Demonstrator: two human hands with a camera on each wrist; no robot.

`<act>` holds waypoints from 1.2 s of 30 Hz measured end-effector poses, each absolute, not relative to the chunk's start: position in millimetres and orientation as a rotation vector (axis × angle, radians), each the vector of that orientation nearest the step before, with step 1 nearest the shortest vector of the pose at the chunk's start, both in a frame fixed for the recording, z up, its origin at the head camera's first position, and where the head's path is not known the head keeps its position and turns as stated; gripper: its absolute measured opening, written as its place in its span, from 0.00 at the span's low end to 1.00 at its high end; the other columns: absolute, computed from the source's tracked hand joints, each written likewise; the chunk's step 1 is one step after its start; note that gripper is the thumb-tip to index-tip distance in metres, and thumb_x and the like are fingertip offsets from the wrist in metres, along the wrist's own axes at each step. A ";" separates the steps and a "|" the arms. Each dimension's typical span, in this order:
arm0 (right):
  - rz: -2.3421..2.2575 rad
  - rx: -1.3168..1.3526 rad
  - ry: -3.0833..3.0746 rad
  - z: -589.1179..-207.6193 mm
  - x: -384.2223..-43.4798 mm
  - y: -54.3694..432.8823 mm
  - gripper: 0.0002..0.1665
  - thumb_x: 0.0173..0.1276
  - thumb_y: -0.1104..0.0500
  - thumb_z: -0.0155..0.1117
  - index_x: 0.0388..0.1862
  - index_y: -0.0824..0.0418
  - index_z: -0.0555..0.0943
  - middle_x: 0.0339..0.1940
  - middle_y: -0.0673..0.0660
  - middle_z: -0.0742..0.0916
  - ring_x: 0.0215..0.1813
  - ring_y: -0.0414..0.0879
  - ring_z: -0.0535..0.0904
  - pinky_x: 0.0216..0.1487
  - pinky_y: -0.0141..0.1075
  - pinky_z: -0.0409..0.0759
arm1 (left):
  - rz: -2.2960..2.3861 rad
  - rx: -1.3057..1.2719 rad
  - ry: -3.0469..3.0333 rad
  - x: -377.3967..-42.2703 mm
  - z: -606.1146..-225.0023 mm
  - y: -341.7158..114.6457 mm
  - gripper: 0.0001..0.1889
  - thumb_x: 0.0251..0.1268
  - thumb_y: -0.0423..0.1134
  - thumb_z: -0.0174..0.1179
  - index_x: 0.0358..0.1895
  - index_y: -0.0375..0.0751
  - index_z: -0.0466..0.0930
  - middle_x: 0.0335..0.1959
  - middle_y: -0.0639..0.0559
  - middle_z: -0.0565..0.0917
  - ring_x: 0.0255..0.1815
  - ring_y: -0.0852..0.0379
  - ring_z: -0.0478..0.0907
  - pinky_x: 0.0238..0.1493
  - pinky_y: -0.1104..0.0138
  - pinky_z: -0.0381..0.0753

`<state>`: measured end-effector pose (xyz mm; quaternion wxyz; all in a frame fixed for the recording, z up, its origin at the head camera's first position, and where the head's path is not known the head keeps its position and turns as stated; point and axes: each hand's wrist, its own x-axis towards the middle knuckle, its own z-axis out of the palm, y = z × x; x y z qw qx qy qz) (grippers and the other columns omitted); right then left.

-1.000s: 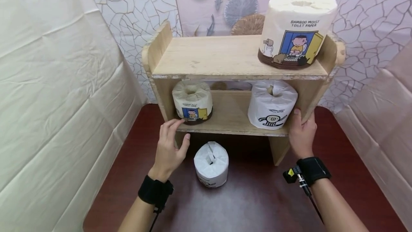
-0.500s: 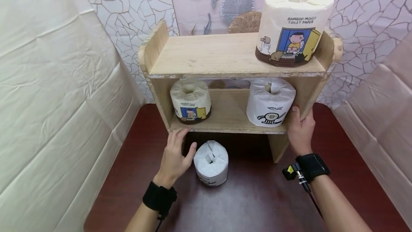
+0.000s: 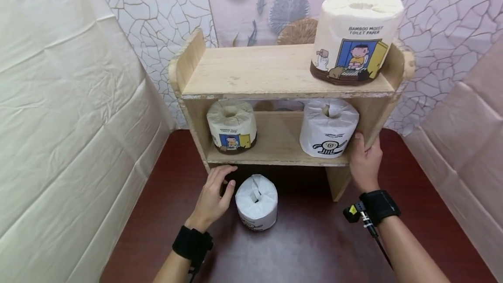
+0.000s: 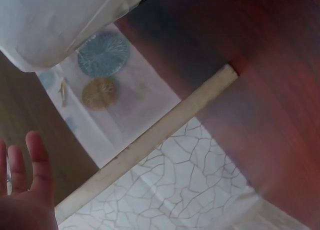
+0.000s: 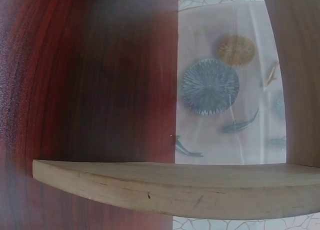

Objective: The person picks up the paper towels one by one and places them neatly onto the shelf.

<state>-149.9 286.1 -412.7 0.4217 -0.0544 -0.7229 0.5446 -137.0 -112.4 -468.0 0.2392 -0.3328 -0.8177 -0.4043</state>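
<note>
A two-tier wooden shelf (image 3: 243,73) stands on the dark red table. On its right side panel my right hand (image 3: 366,163) grips low down, thumb on the inner face; the other fingers are mostly hidden. My left hand (image 3: 212,198), fingers spread and loosely bent, hovers beside a white toilet paper roll (image 3: 256,206) on the table below the lower board. A small gap separates them. In the left wrist view, white wrapping (image 4: 65,25) of a roll fills the upper left corner, and some left fingers (image 4: 40,165) show at the lower left.
The lower board carries a cream toilet paper roll (image 3: 232,128) at left and a white one (image 3: 329,130) at right. A larger cream roll (image 3: 356,40) stands at the top board's right end. Cloth walls (image 3: 118,112) flank the table (image 3: 306,248).
My left hand has moved from the lower board's left front edge, by the cream roll, down and slightly right toward the white roll. The right hand keeps its grip on the side panel.
</note>
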 end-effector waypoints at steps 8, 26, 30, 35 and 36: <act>1.372 -0.110 -1.803 -411.9 -149.4 285.6 0.27 0.83 0.56 0.55 0.76 0.61 0.74 0.68 0.62 0.84 0.63 0.36 0.78 0.62 0.28 0.73 | -1.084 -0.997 -2.344 -138.0 -479.8 -115.7 0.20 0.81 0.30 0.54 0.70 0.48 0.76 0.65 0.51 0.80 0.65 0.52 0.75 0.59 0.57 0.79; 1.371 -0.102 -1.823 -412.2 -149.5 286.5 0.27 0.83 0.56 0.54 0.77 0.60 0.73 0.67 0.63 0.84 0.63 0.34 0.78 0.63 0.28 0.73 | -1.047 -1.222 -2.424 -146.7 -501.8 -119.7 0.27 0.74 0.19 0.51 0.67 0.50 0.80 0.66 0.58 0.81 0.68 0.56 0.74 0.65 0.58 0.78; 1.386 -0.084 -1.829 -412.6 -148.4 287.0 0.28 0.84 0.56 0.54 0.78 0.60 0.72 0.69 0.62 0.83 0.66 0.37 0.77 0.64 0.29 0.73 | -0.999 -1.326 -2.407 -149.2 -503.7 -120.7 0.31 0.71 0.17 0.53 0.70 0.51 0.77 0.67 0.57 0.80 0.69 0.54 0.73 0.68 0.58 0.75; 1.373 -0.095 -1.832 -412.7 -146.8 287.4 0.28 0.83 0.57 0.54 0.78 0.61 0.72 0.68 0.63 0.83 0.64 0.36 0.77 0.63 0.28 0.73 | -0.967 -1.483 -2.364 -152.7 -505.6 -122.0 0.35 0.68 0.14 0.51 0.71 0.50 0.77 0.71 0.54 0.78 0.73 0.48 0.71 0.71 0.55 0.73; 1.371 -0.096 -1.835 -412.8 -146.6 287.4 0.27 0.83 0.57 0.54 0.78 0.61 0.73 0.68 0.63 0.83 0.64 0.35 0.77 0.63 0.27 0.72 | -0.965 -1.515 -2.355 -153.3 -505.8 -122.3 0.35 0.67 0.13 0.51 0.71 0.50 0.78 0.72 0.53 0.78 0.73 0.46 0.70 0.71 0.53 0.73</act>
